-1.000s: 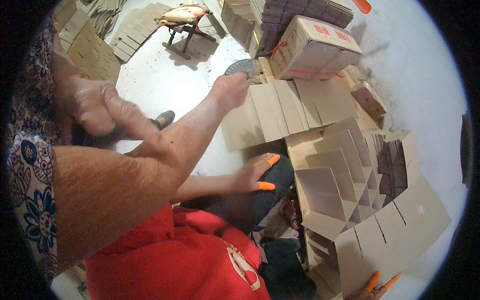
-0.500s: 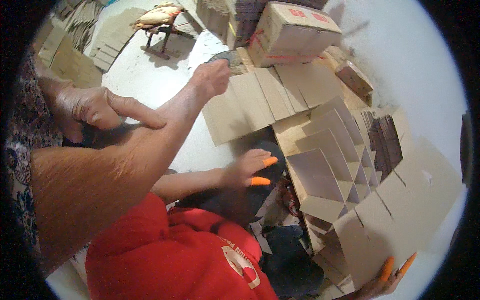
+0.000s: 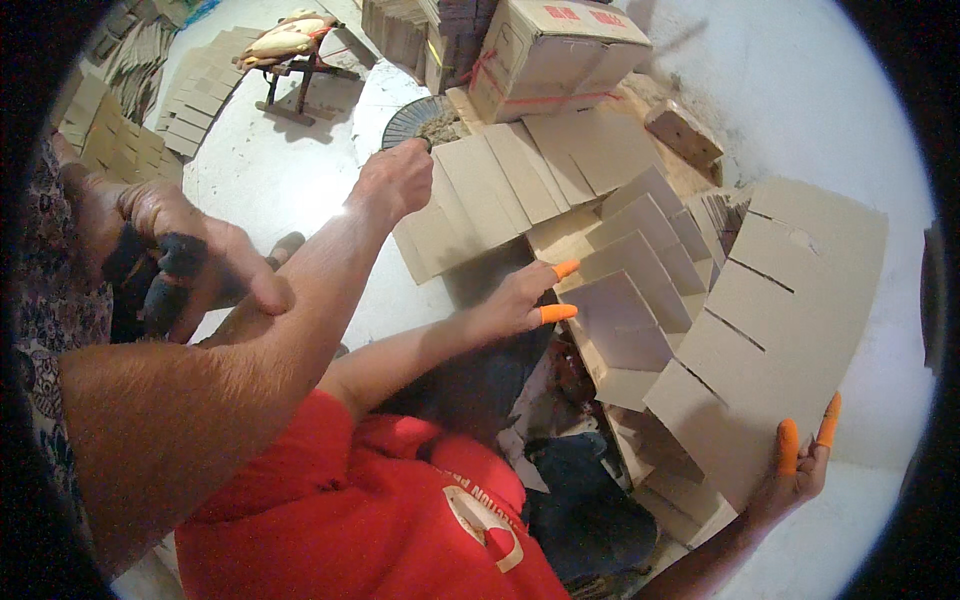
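Note:
My left hand [image 3: 525, 300] reaches toward the near-left side of a partly assembled cardboard divider grid [image 3: 617, 312]. Orange finger covers sit on two of its digits, which are spread apart, and it holds nothing. At the lower right, my right hand [image 3: 795, 475], also with two orange covers, grips the near edge of a large slotted cardboard sheet [image 3: 790, 300]. The sheet is tilted and overlaps the right side of the grid, hiding part of it. Several flat cardboard pieces [image 3: 485, 185] lie overlapped beyond the grid.
Another person's bare arm [image 3: 330, 260] crosses from the left, its fist by a round ribbed dark object [image 3: 415, 122]. A taped carton [image 3: 555, 65] and a brick-like block [image 3: 685, 130] stand at the back. A small stool [image 3: 300, 75] and cardboard stacks [image 3: 205, 85] occupy the far left.
My left hand has moved up and right to the grid. My right hand has risen with the slotted sheet, which shifted over the grid's right side. The view has shifted slightly.

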`<state>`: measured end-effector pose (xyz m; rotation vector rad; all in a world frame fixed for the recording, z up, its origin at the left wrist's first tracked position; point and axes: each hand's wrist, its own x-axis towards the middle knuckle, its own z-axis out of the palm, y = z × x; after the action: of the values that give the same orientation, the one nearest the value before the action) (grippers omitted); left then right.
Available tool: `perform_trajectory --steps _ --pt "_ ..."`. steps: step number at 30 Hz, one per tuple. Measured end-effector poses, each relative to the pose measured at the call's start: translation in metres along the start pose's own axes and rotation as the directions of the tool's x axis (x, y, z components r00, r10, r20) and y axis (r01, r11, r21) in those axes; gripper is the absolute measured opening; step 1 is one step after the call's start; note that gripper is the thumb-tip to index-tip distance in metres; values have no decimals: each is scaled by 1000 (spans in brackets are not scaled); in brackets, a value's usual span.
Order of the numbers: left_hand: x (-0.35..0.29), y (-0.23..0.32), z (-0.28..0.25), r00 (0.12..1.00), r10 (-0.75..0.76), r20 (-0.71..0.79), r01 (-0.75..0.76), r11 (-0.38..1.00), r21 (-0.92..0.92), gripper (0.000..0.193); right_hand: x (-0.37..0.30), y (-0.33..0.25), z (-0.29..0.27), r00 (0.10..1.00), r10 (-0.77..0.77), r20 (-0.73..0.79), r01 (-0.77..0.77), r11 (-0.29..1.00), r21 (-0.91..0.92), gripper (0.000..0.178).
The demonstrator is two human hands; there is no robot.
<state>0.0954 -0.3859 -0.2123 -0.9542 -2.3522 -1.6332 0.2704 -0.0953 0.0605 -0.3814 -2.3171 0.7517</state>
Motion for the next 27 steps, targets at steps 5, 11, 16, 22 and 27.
perform_trajectory --steps 5,11,16,22,27 --pt "4 -9 8 999 48 2 -48 999 -10 72 0 -21 10 997 -72 33 69 993 91 61" --pt "29 2 10 994 -112 -18 106 970 -219 81 22 -25 9 997 37 67 -35 999 -23 64" --pt "43 3 18 969 -209 133 247 786 -567 73 38 -33 17 992 62 106 -65 998 24 64" --pt "50 13 36 977 -185 105 210 773 -598 57 45 -22 37 985 77 152 -99 985 143 62" --pt "59 11 41 960 -239 143 277 755 -595 26 48 -7 60 995 12 95 -9 1000 -28 63"
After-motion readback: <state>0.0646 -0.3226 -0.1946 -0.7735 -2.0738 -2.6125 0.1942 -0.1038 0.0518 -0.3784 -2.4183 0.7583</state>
